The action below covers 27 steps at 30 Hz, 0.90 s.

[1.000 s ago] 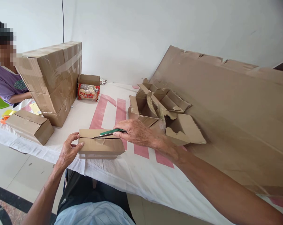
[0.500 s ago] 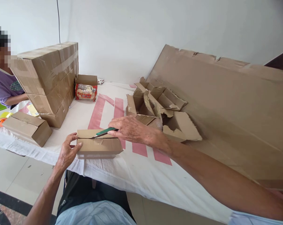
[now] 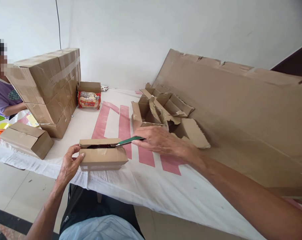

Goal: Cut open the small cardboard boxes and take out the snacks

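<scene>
A small cardboard box sits near the table's front edge, its top flaps parted along the middle so that a dark gap shows. My left hand grips the box's left end, fingers at the back and thumb on the front flap. In my right hand is a green utility knife, its blade at the right end of the gap. What lies inside the box is too dark to make out.
Taped cartons are stacked at the left, with a closed box before them. A red snack packet leans behind. Torn cardboard pieces and a large cardboard sheet occupy the right. Another person is at far left.
My right hand has drawn the knife to the right along the seam. The gap between the flaps has widened. My left hand keeps its place on the box.
</scene>
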{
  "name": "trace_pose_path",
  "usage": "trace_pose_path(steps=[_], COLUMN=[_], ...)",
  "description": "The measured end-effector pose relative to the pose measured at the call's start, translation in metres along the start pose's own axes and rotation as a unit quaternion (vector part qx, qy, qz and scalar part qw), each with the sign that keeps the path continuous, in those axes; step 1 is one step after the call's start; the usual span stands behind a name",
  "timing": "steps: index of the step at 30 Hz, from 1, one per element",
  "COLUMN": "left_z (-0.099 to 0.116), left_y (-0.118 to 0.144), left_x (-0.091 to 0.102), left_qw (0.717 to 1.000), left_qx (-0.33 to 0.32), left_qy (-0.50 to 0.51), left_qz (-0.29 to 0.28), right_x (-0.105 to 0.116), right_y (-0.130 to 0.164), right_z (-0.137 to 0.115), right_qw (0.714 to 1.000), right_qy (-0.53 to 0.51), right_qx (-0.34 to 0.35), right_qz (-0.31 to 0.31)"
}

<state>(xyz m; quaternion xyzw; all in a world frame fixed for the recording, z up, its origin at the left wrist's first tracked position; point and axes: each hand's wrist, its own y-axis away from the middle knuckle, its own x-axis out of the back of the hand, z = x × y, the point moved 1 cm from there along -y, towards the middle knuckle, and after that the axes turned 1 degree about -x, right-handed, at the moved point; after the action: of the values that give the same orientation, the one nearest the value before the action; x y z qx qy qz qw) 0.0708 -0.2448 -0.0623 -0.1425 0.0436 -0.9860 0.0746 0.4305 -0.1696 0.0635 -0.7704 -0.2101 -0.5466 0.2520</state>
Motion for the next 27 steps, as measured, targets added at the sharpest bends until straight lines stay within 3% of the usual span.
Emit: trace_pose_path(steps=[2, 4, 6, 11, 13, 15, 18, 21, 24, 27], left_z=[0.001, 0.002, 0.002, 0.003, 0.004, 0.008, 0.016, 0.023, 0.026, 0.028], left_y=[0.0, -0.001, -0.001, -0.001, 0.0, 0.003, 0.009, 0.015, 0.018, 0.017], left_x=[0.001, 0.002, 0.004, 0.007, 0.01, 0.014, 0.02, 0.024, 0.025, 0.025], left_qw=[1.0, 1.0, 0.999, 0.998, 0.997, 0.997, 0.996, 0.995, 0.995, 0.995], left_qx=[-0.011, -0.021, -0.026, -0.035, -0.041, -0.048, -0.063, -0.067, -0.064, -0.06], left_qy=[-0.003, -0.005, -0.009, 0.001, -0.002, -0.015, -0.021, -0.014, -0.01, -0.012], left_qz=[-0.007, -0.022, -0.031, -0.051, -0.058, -0.06, -0.06, -0.068, -0.071, -0.074], right_x=[0.002, -0.014, -0.05, -0.172, -0.205, -0.222, -0.227, -0.217, -0.196, -0.173], right_y=[0.018, 0.04, 0.068, 0.142, 0.162, 0.175, 0.176, 0.161, 0.135, 0.107], right_z=[0.014, 0.032, 0.049, 0.072, 0.073, 0.074, 0.076, 0.071, 0.048, 0.011], right_qw=[0.998, 0.989, 0.971, 0.941, 0.938, 0.937, 0.938, 0.935, 0.925, 0.92], right_qy=[-0.05, -0.102, -0.13, -0.101, -0.073, -0.049, -0.02, -0.025, -0.108, -0.231], right_qx=[-0.015, -0.053, -0.106, -0.222, -0.239, -0.248, -0.248, -0.235, -0.216, -0.158], right_qz=[0.032, 0.094, 0.171, 0.234, 0.242, 0.243, 0.24, 0.264, 0.292, 0.273])
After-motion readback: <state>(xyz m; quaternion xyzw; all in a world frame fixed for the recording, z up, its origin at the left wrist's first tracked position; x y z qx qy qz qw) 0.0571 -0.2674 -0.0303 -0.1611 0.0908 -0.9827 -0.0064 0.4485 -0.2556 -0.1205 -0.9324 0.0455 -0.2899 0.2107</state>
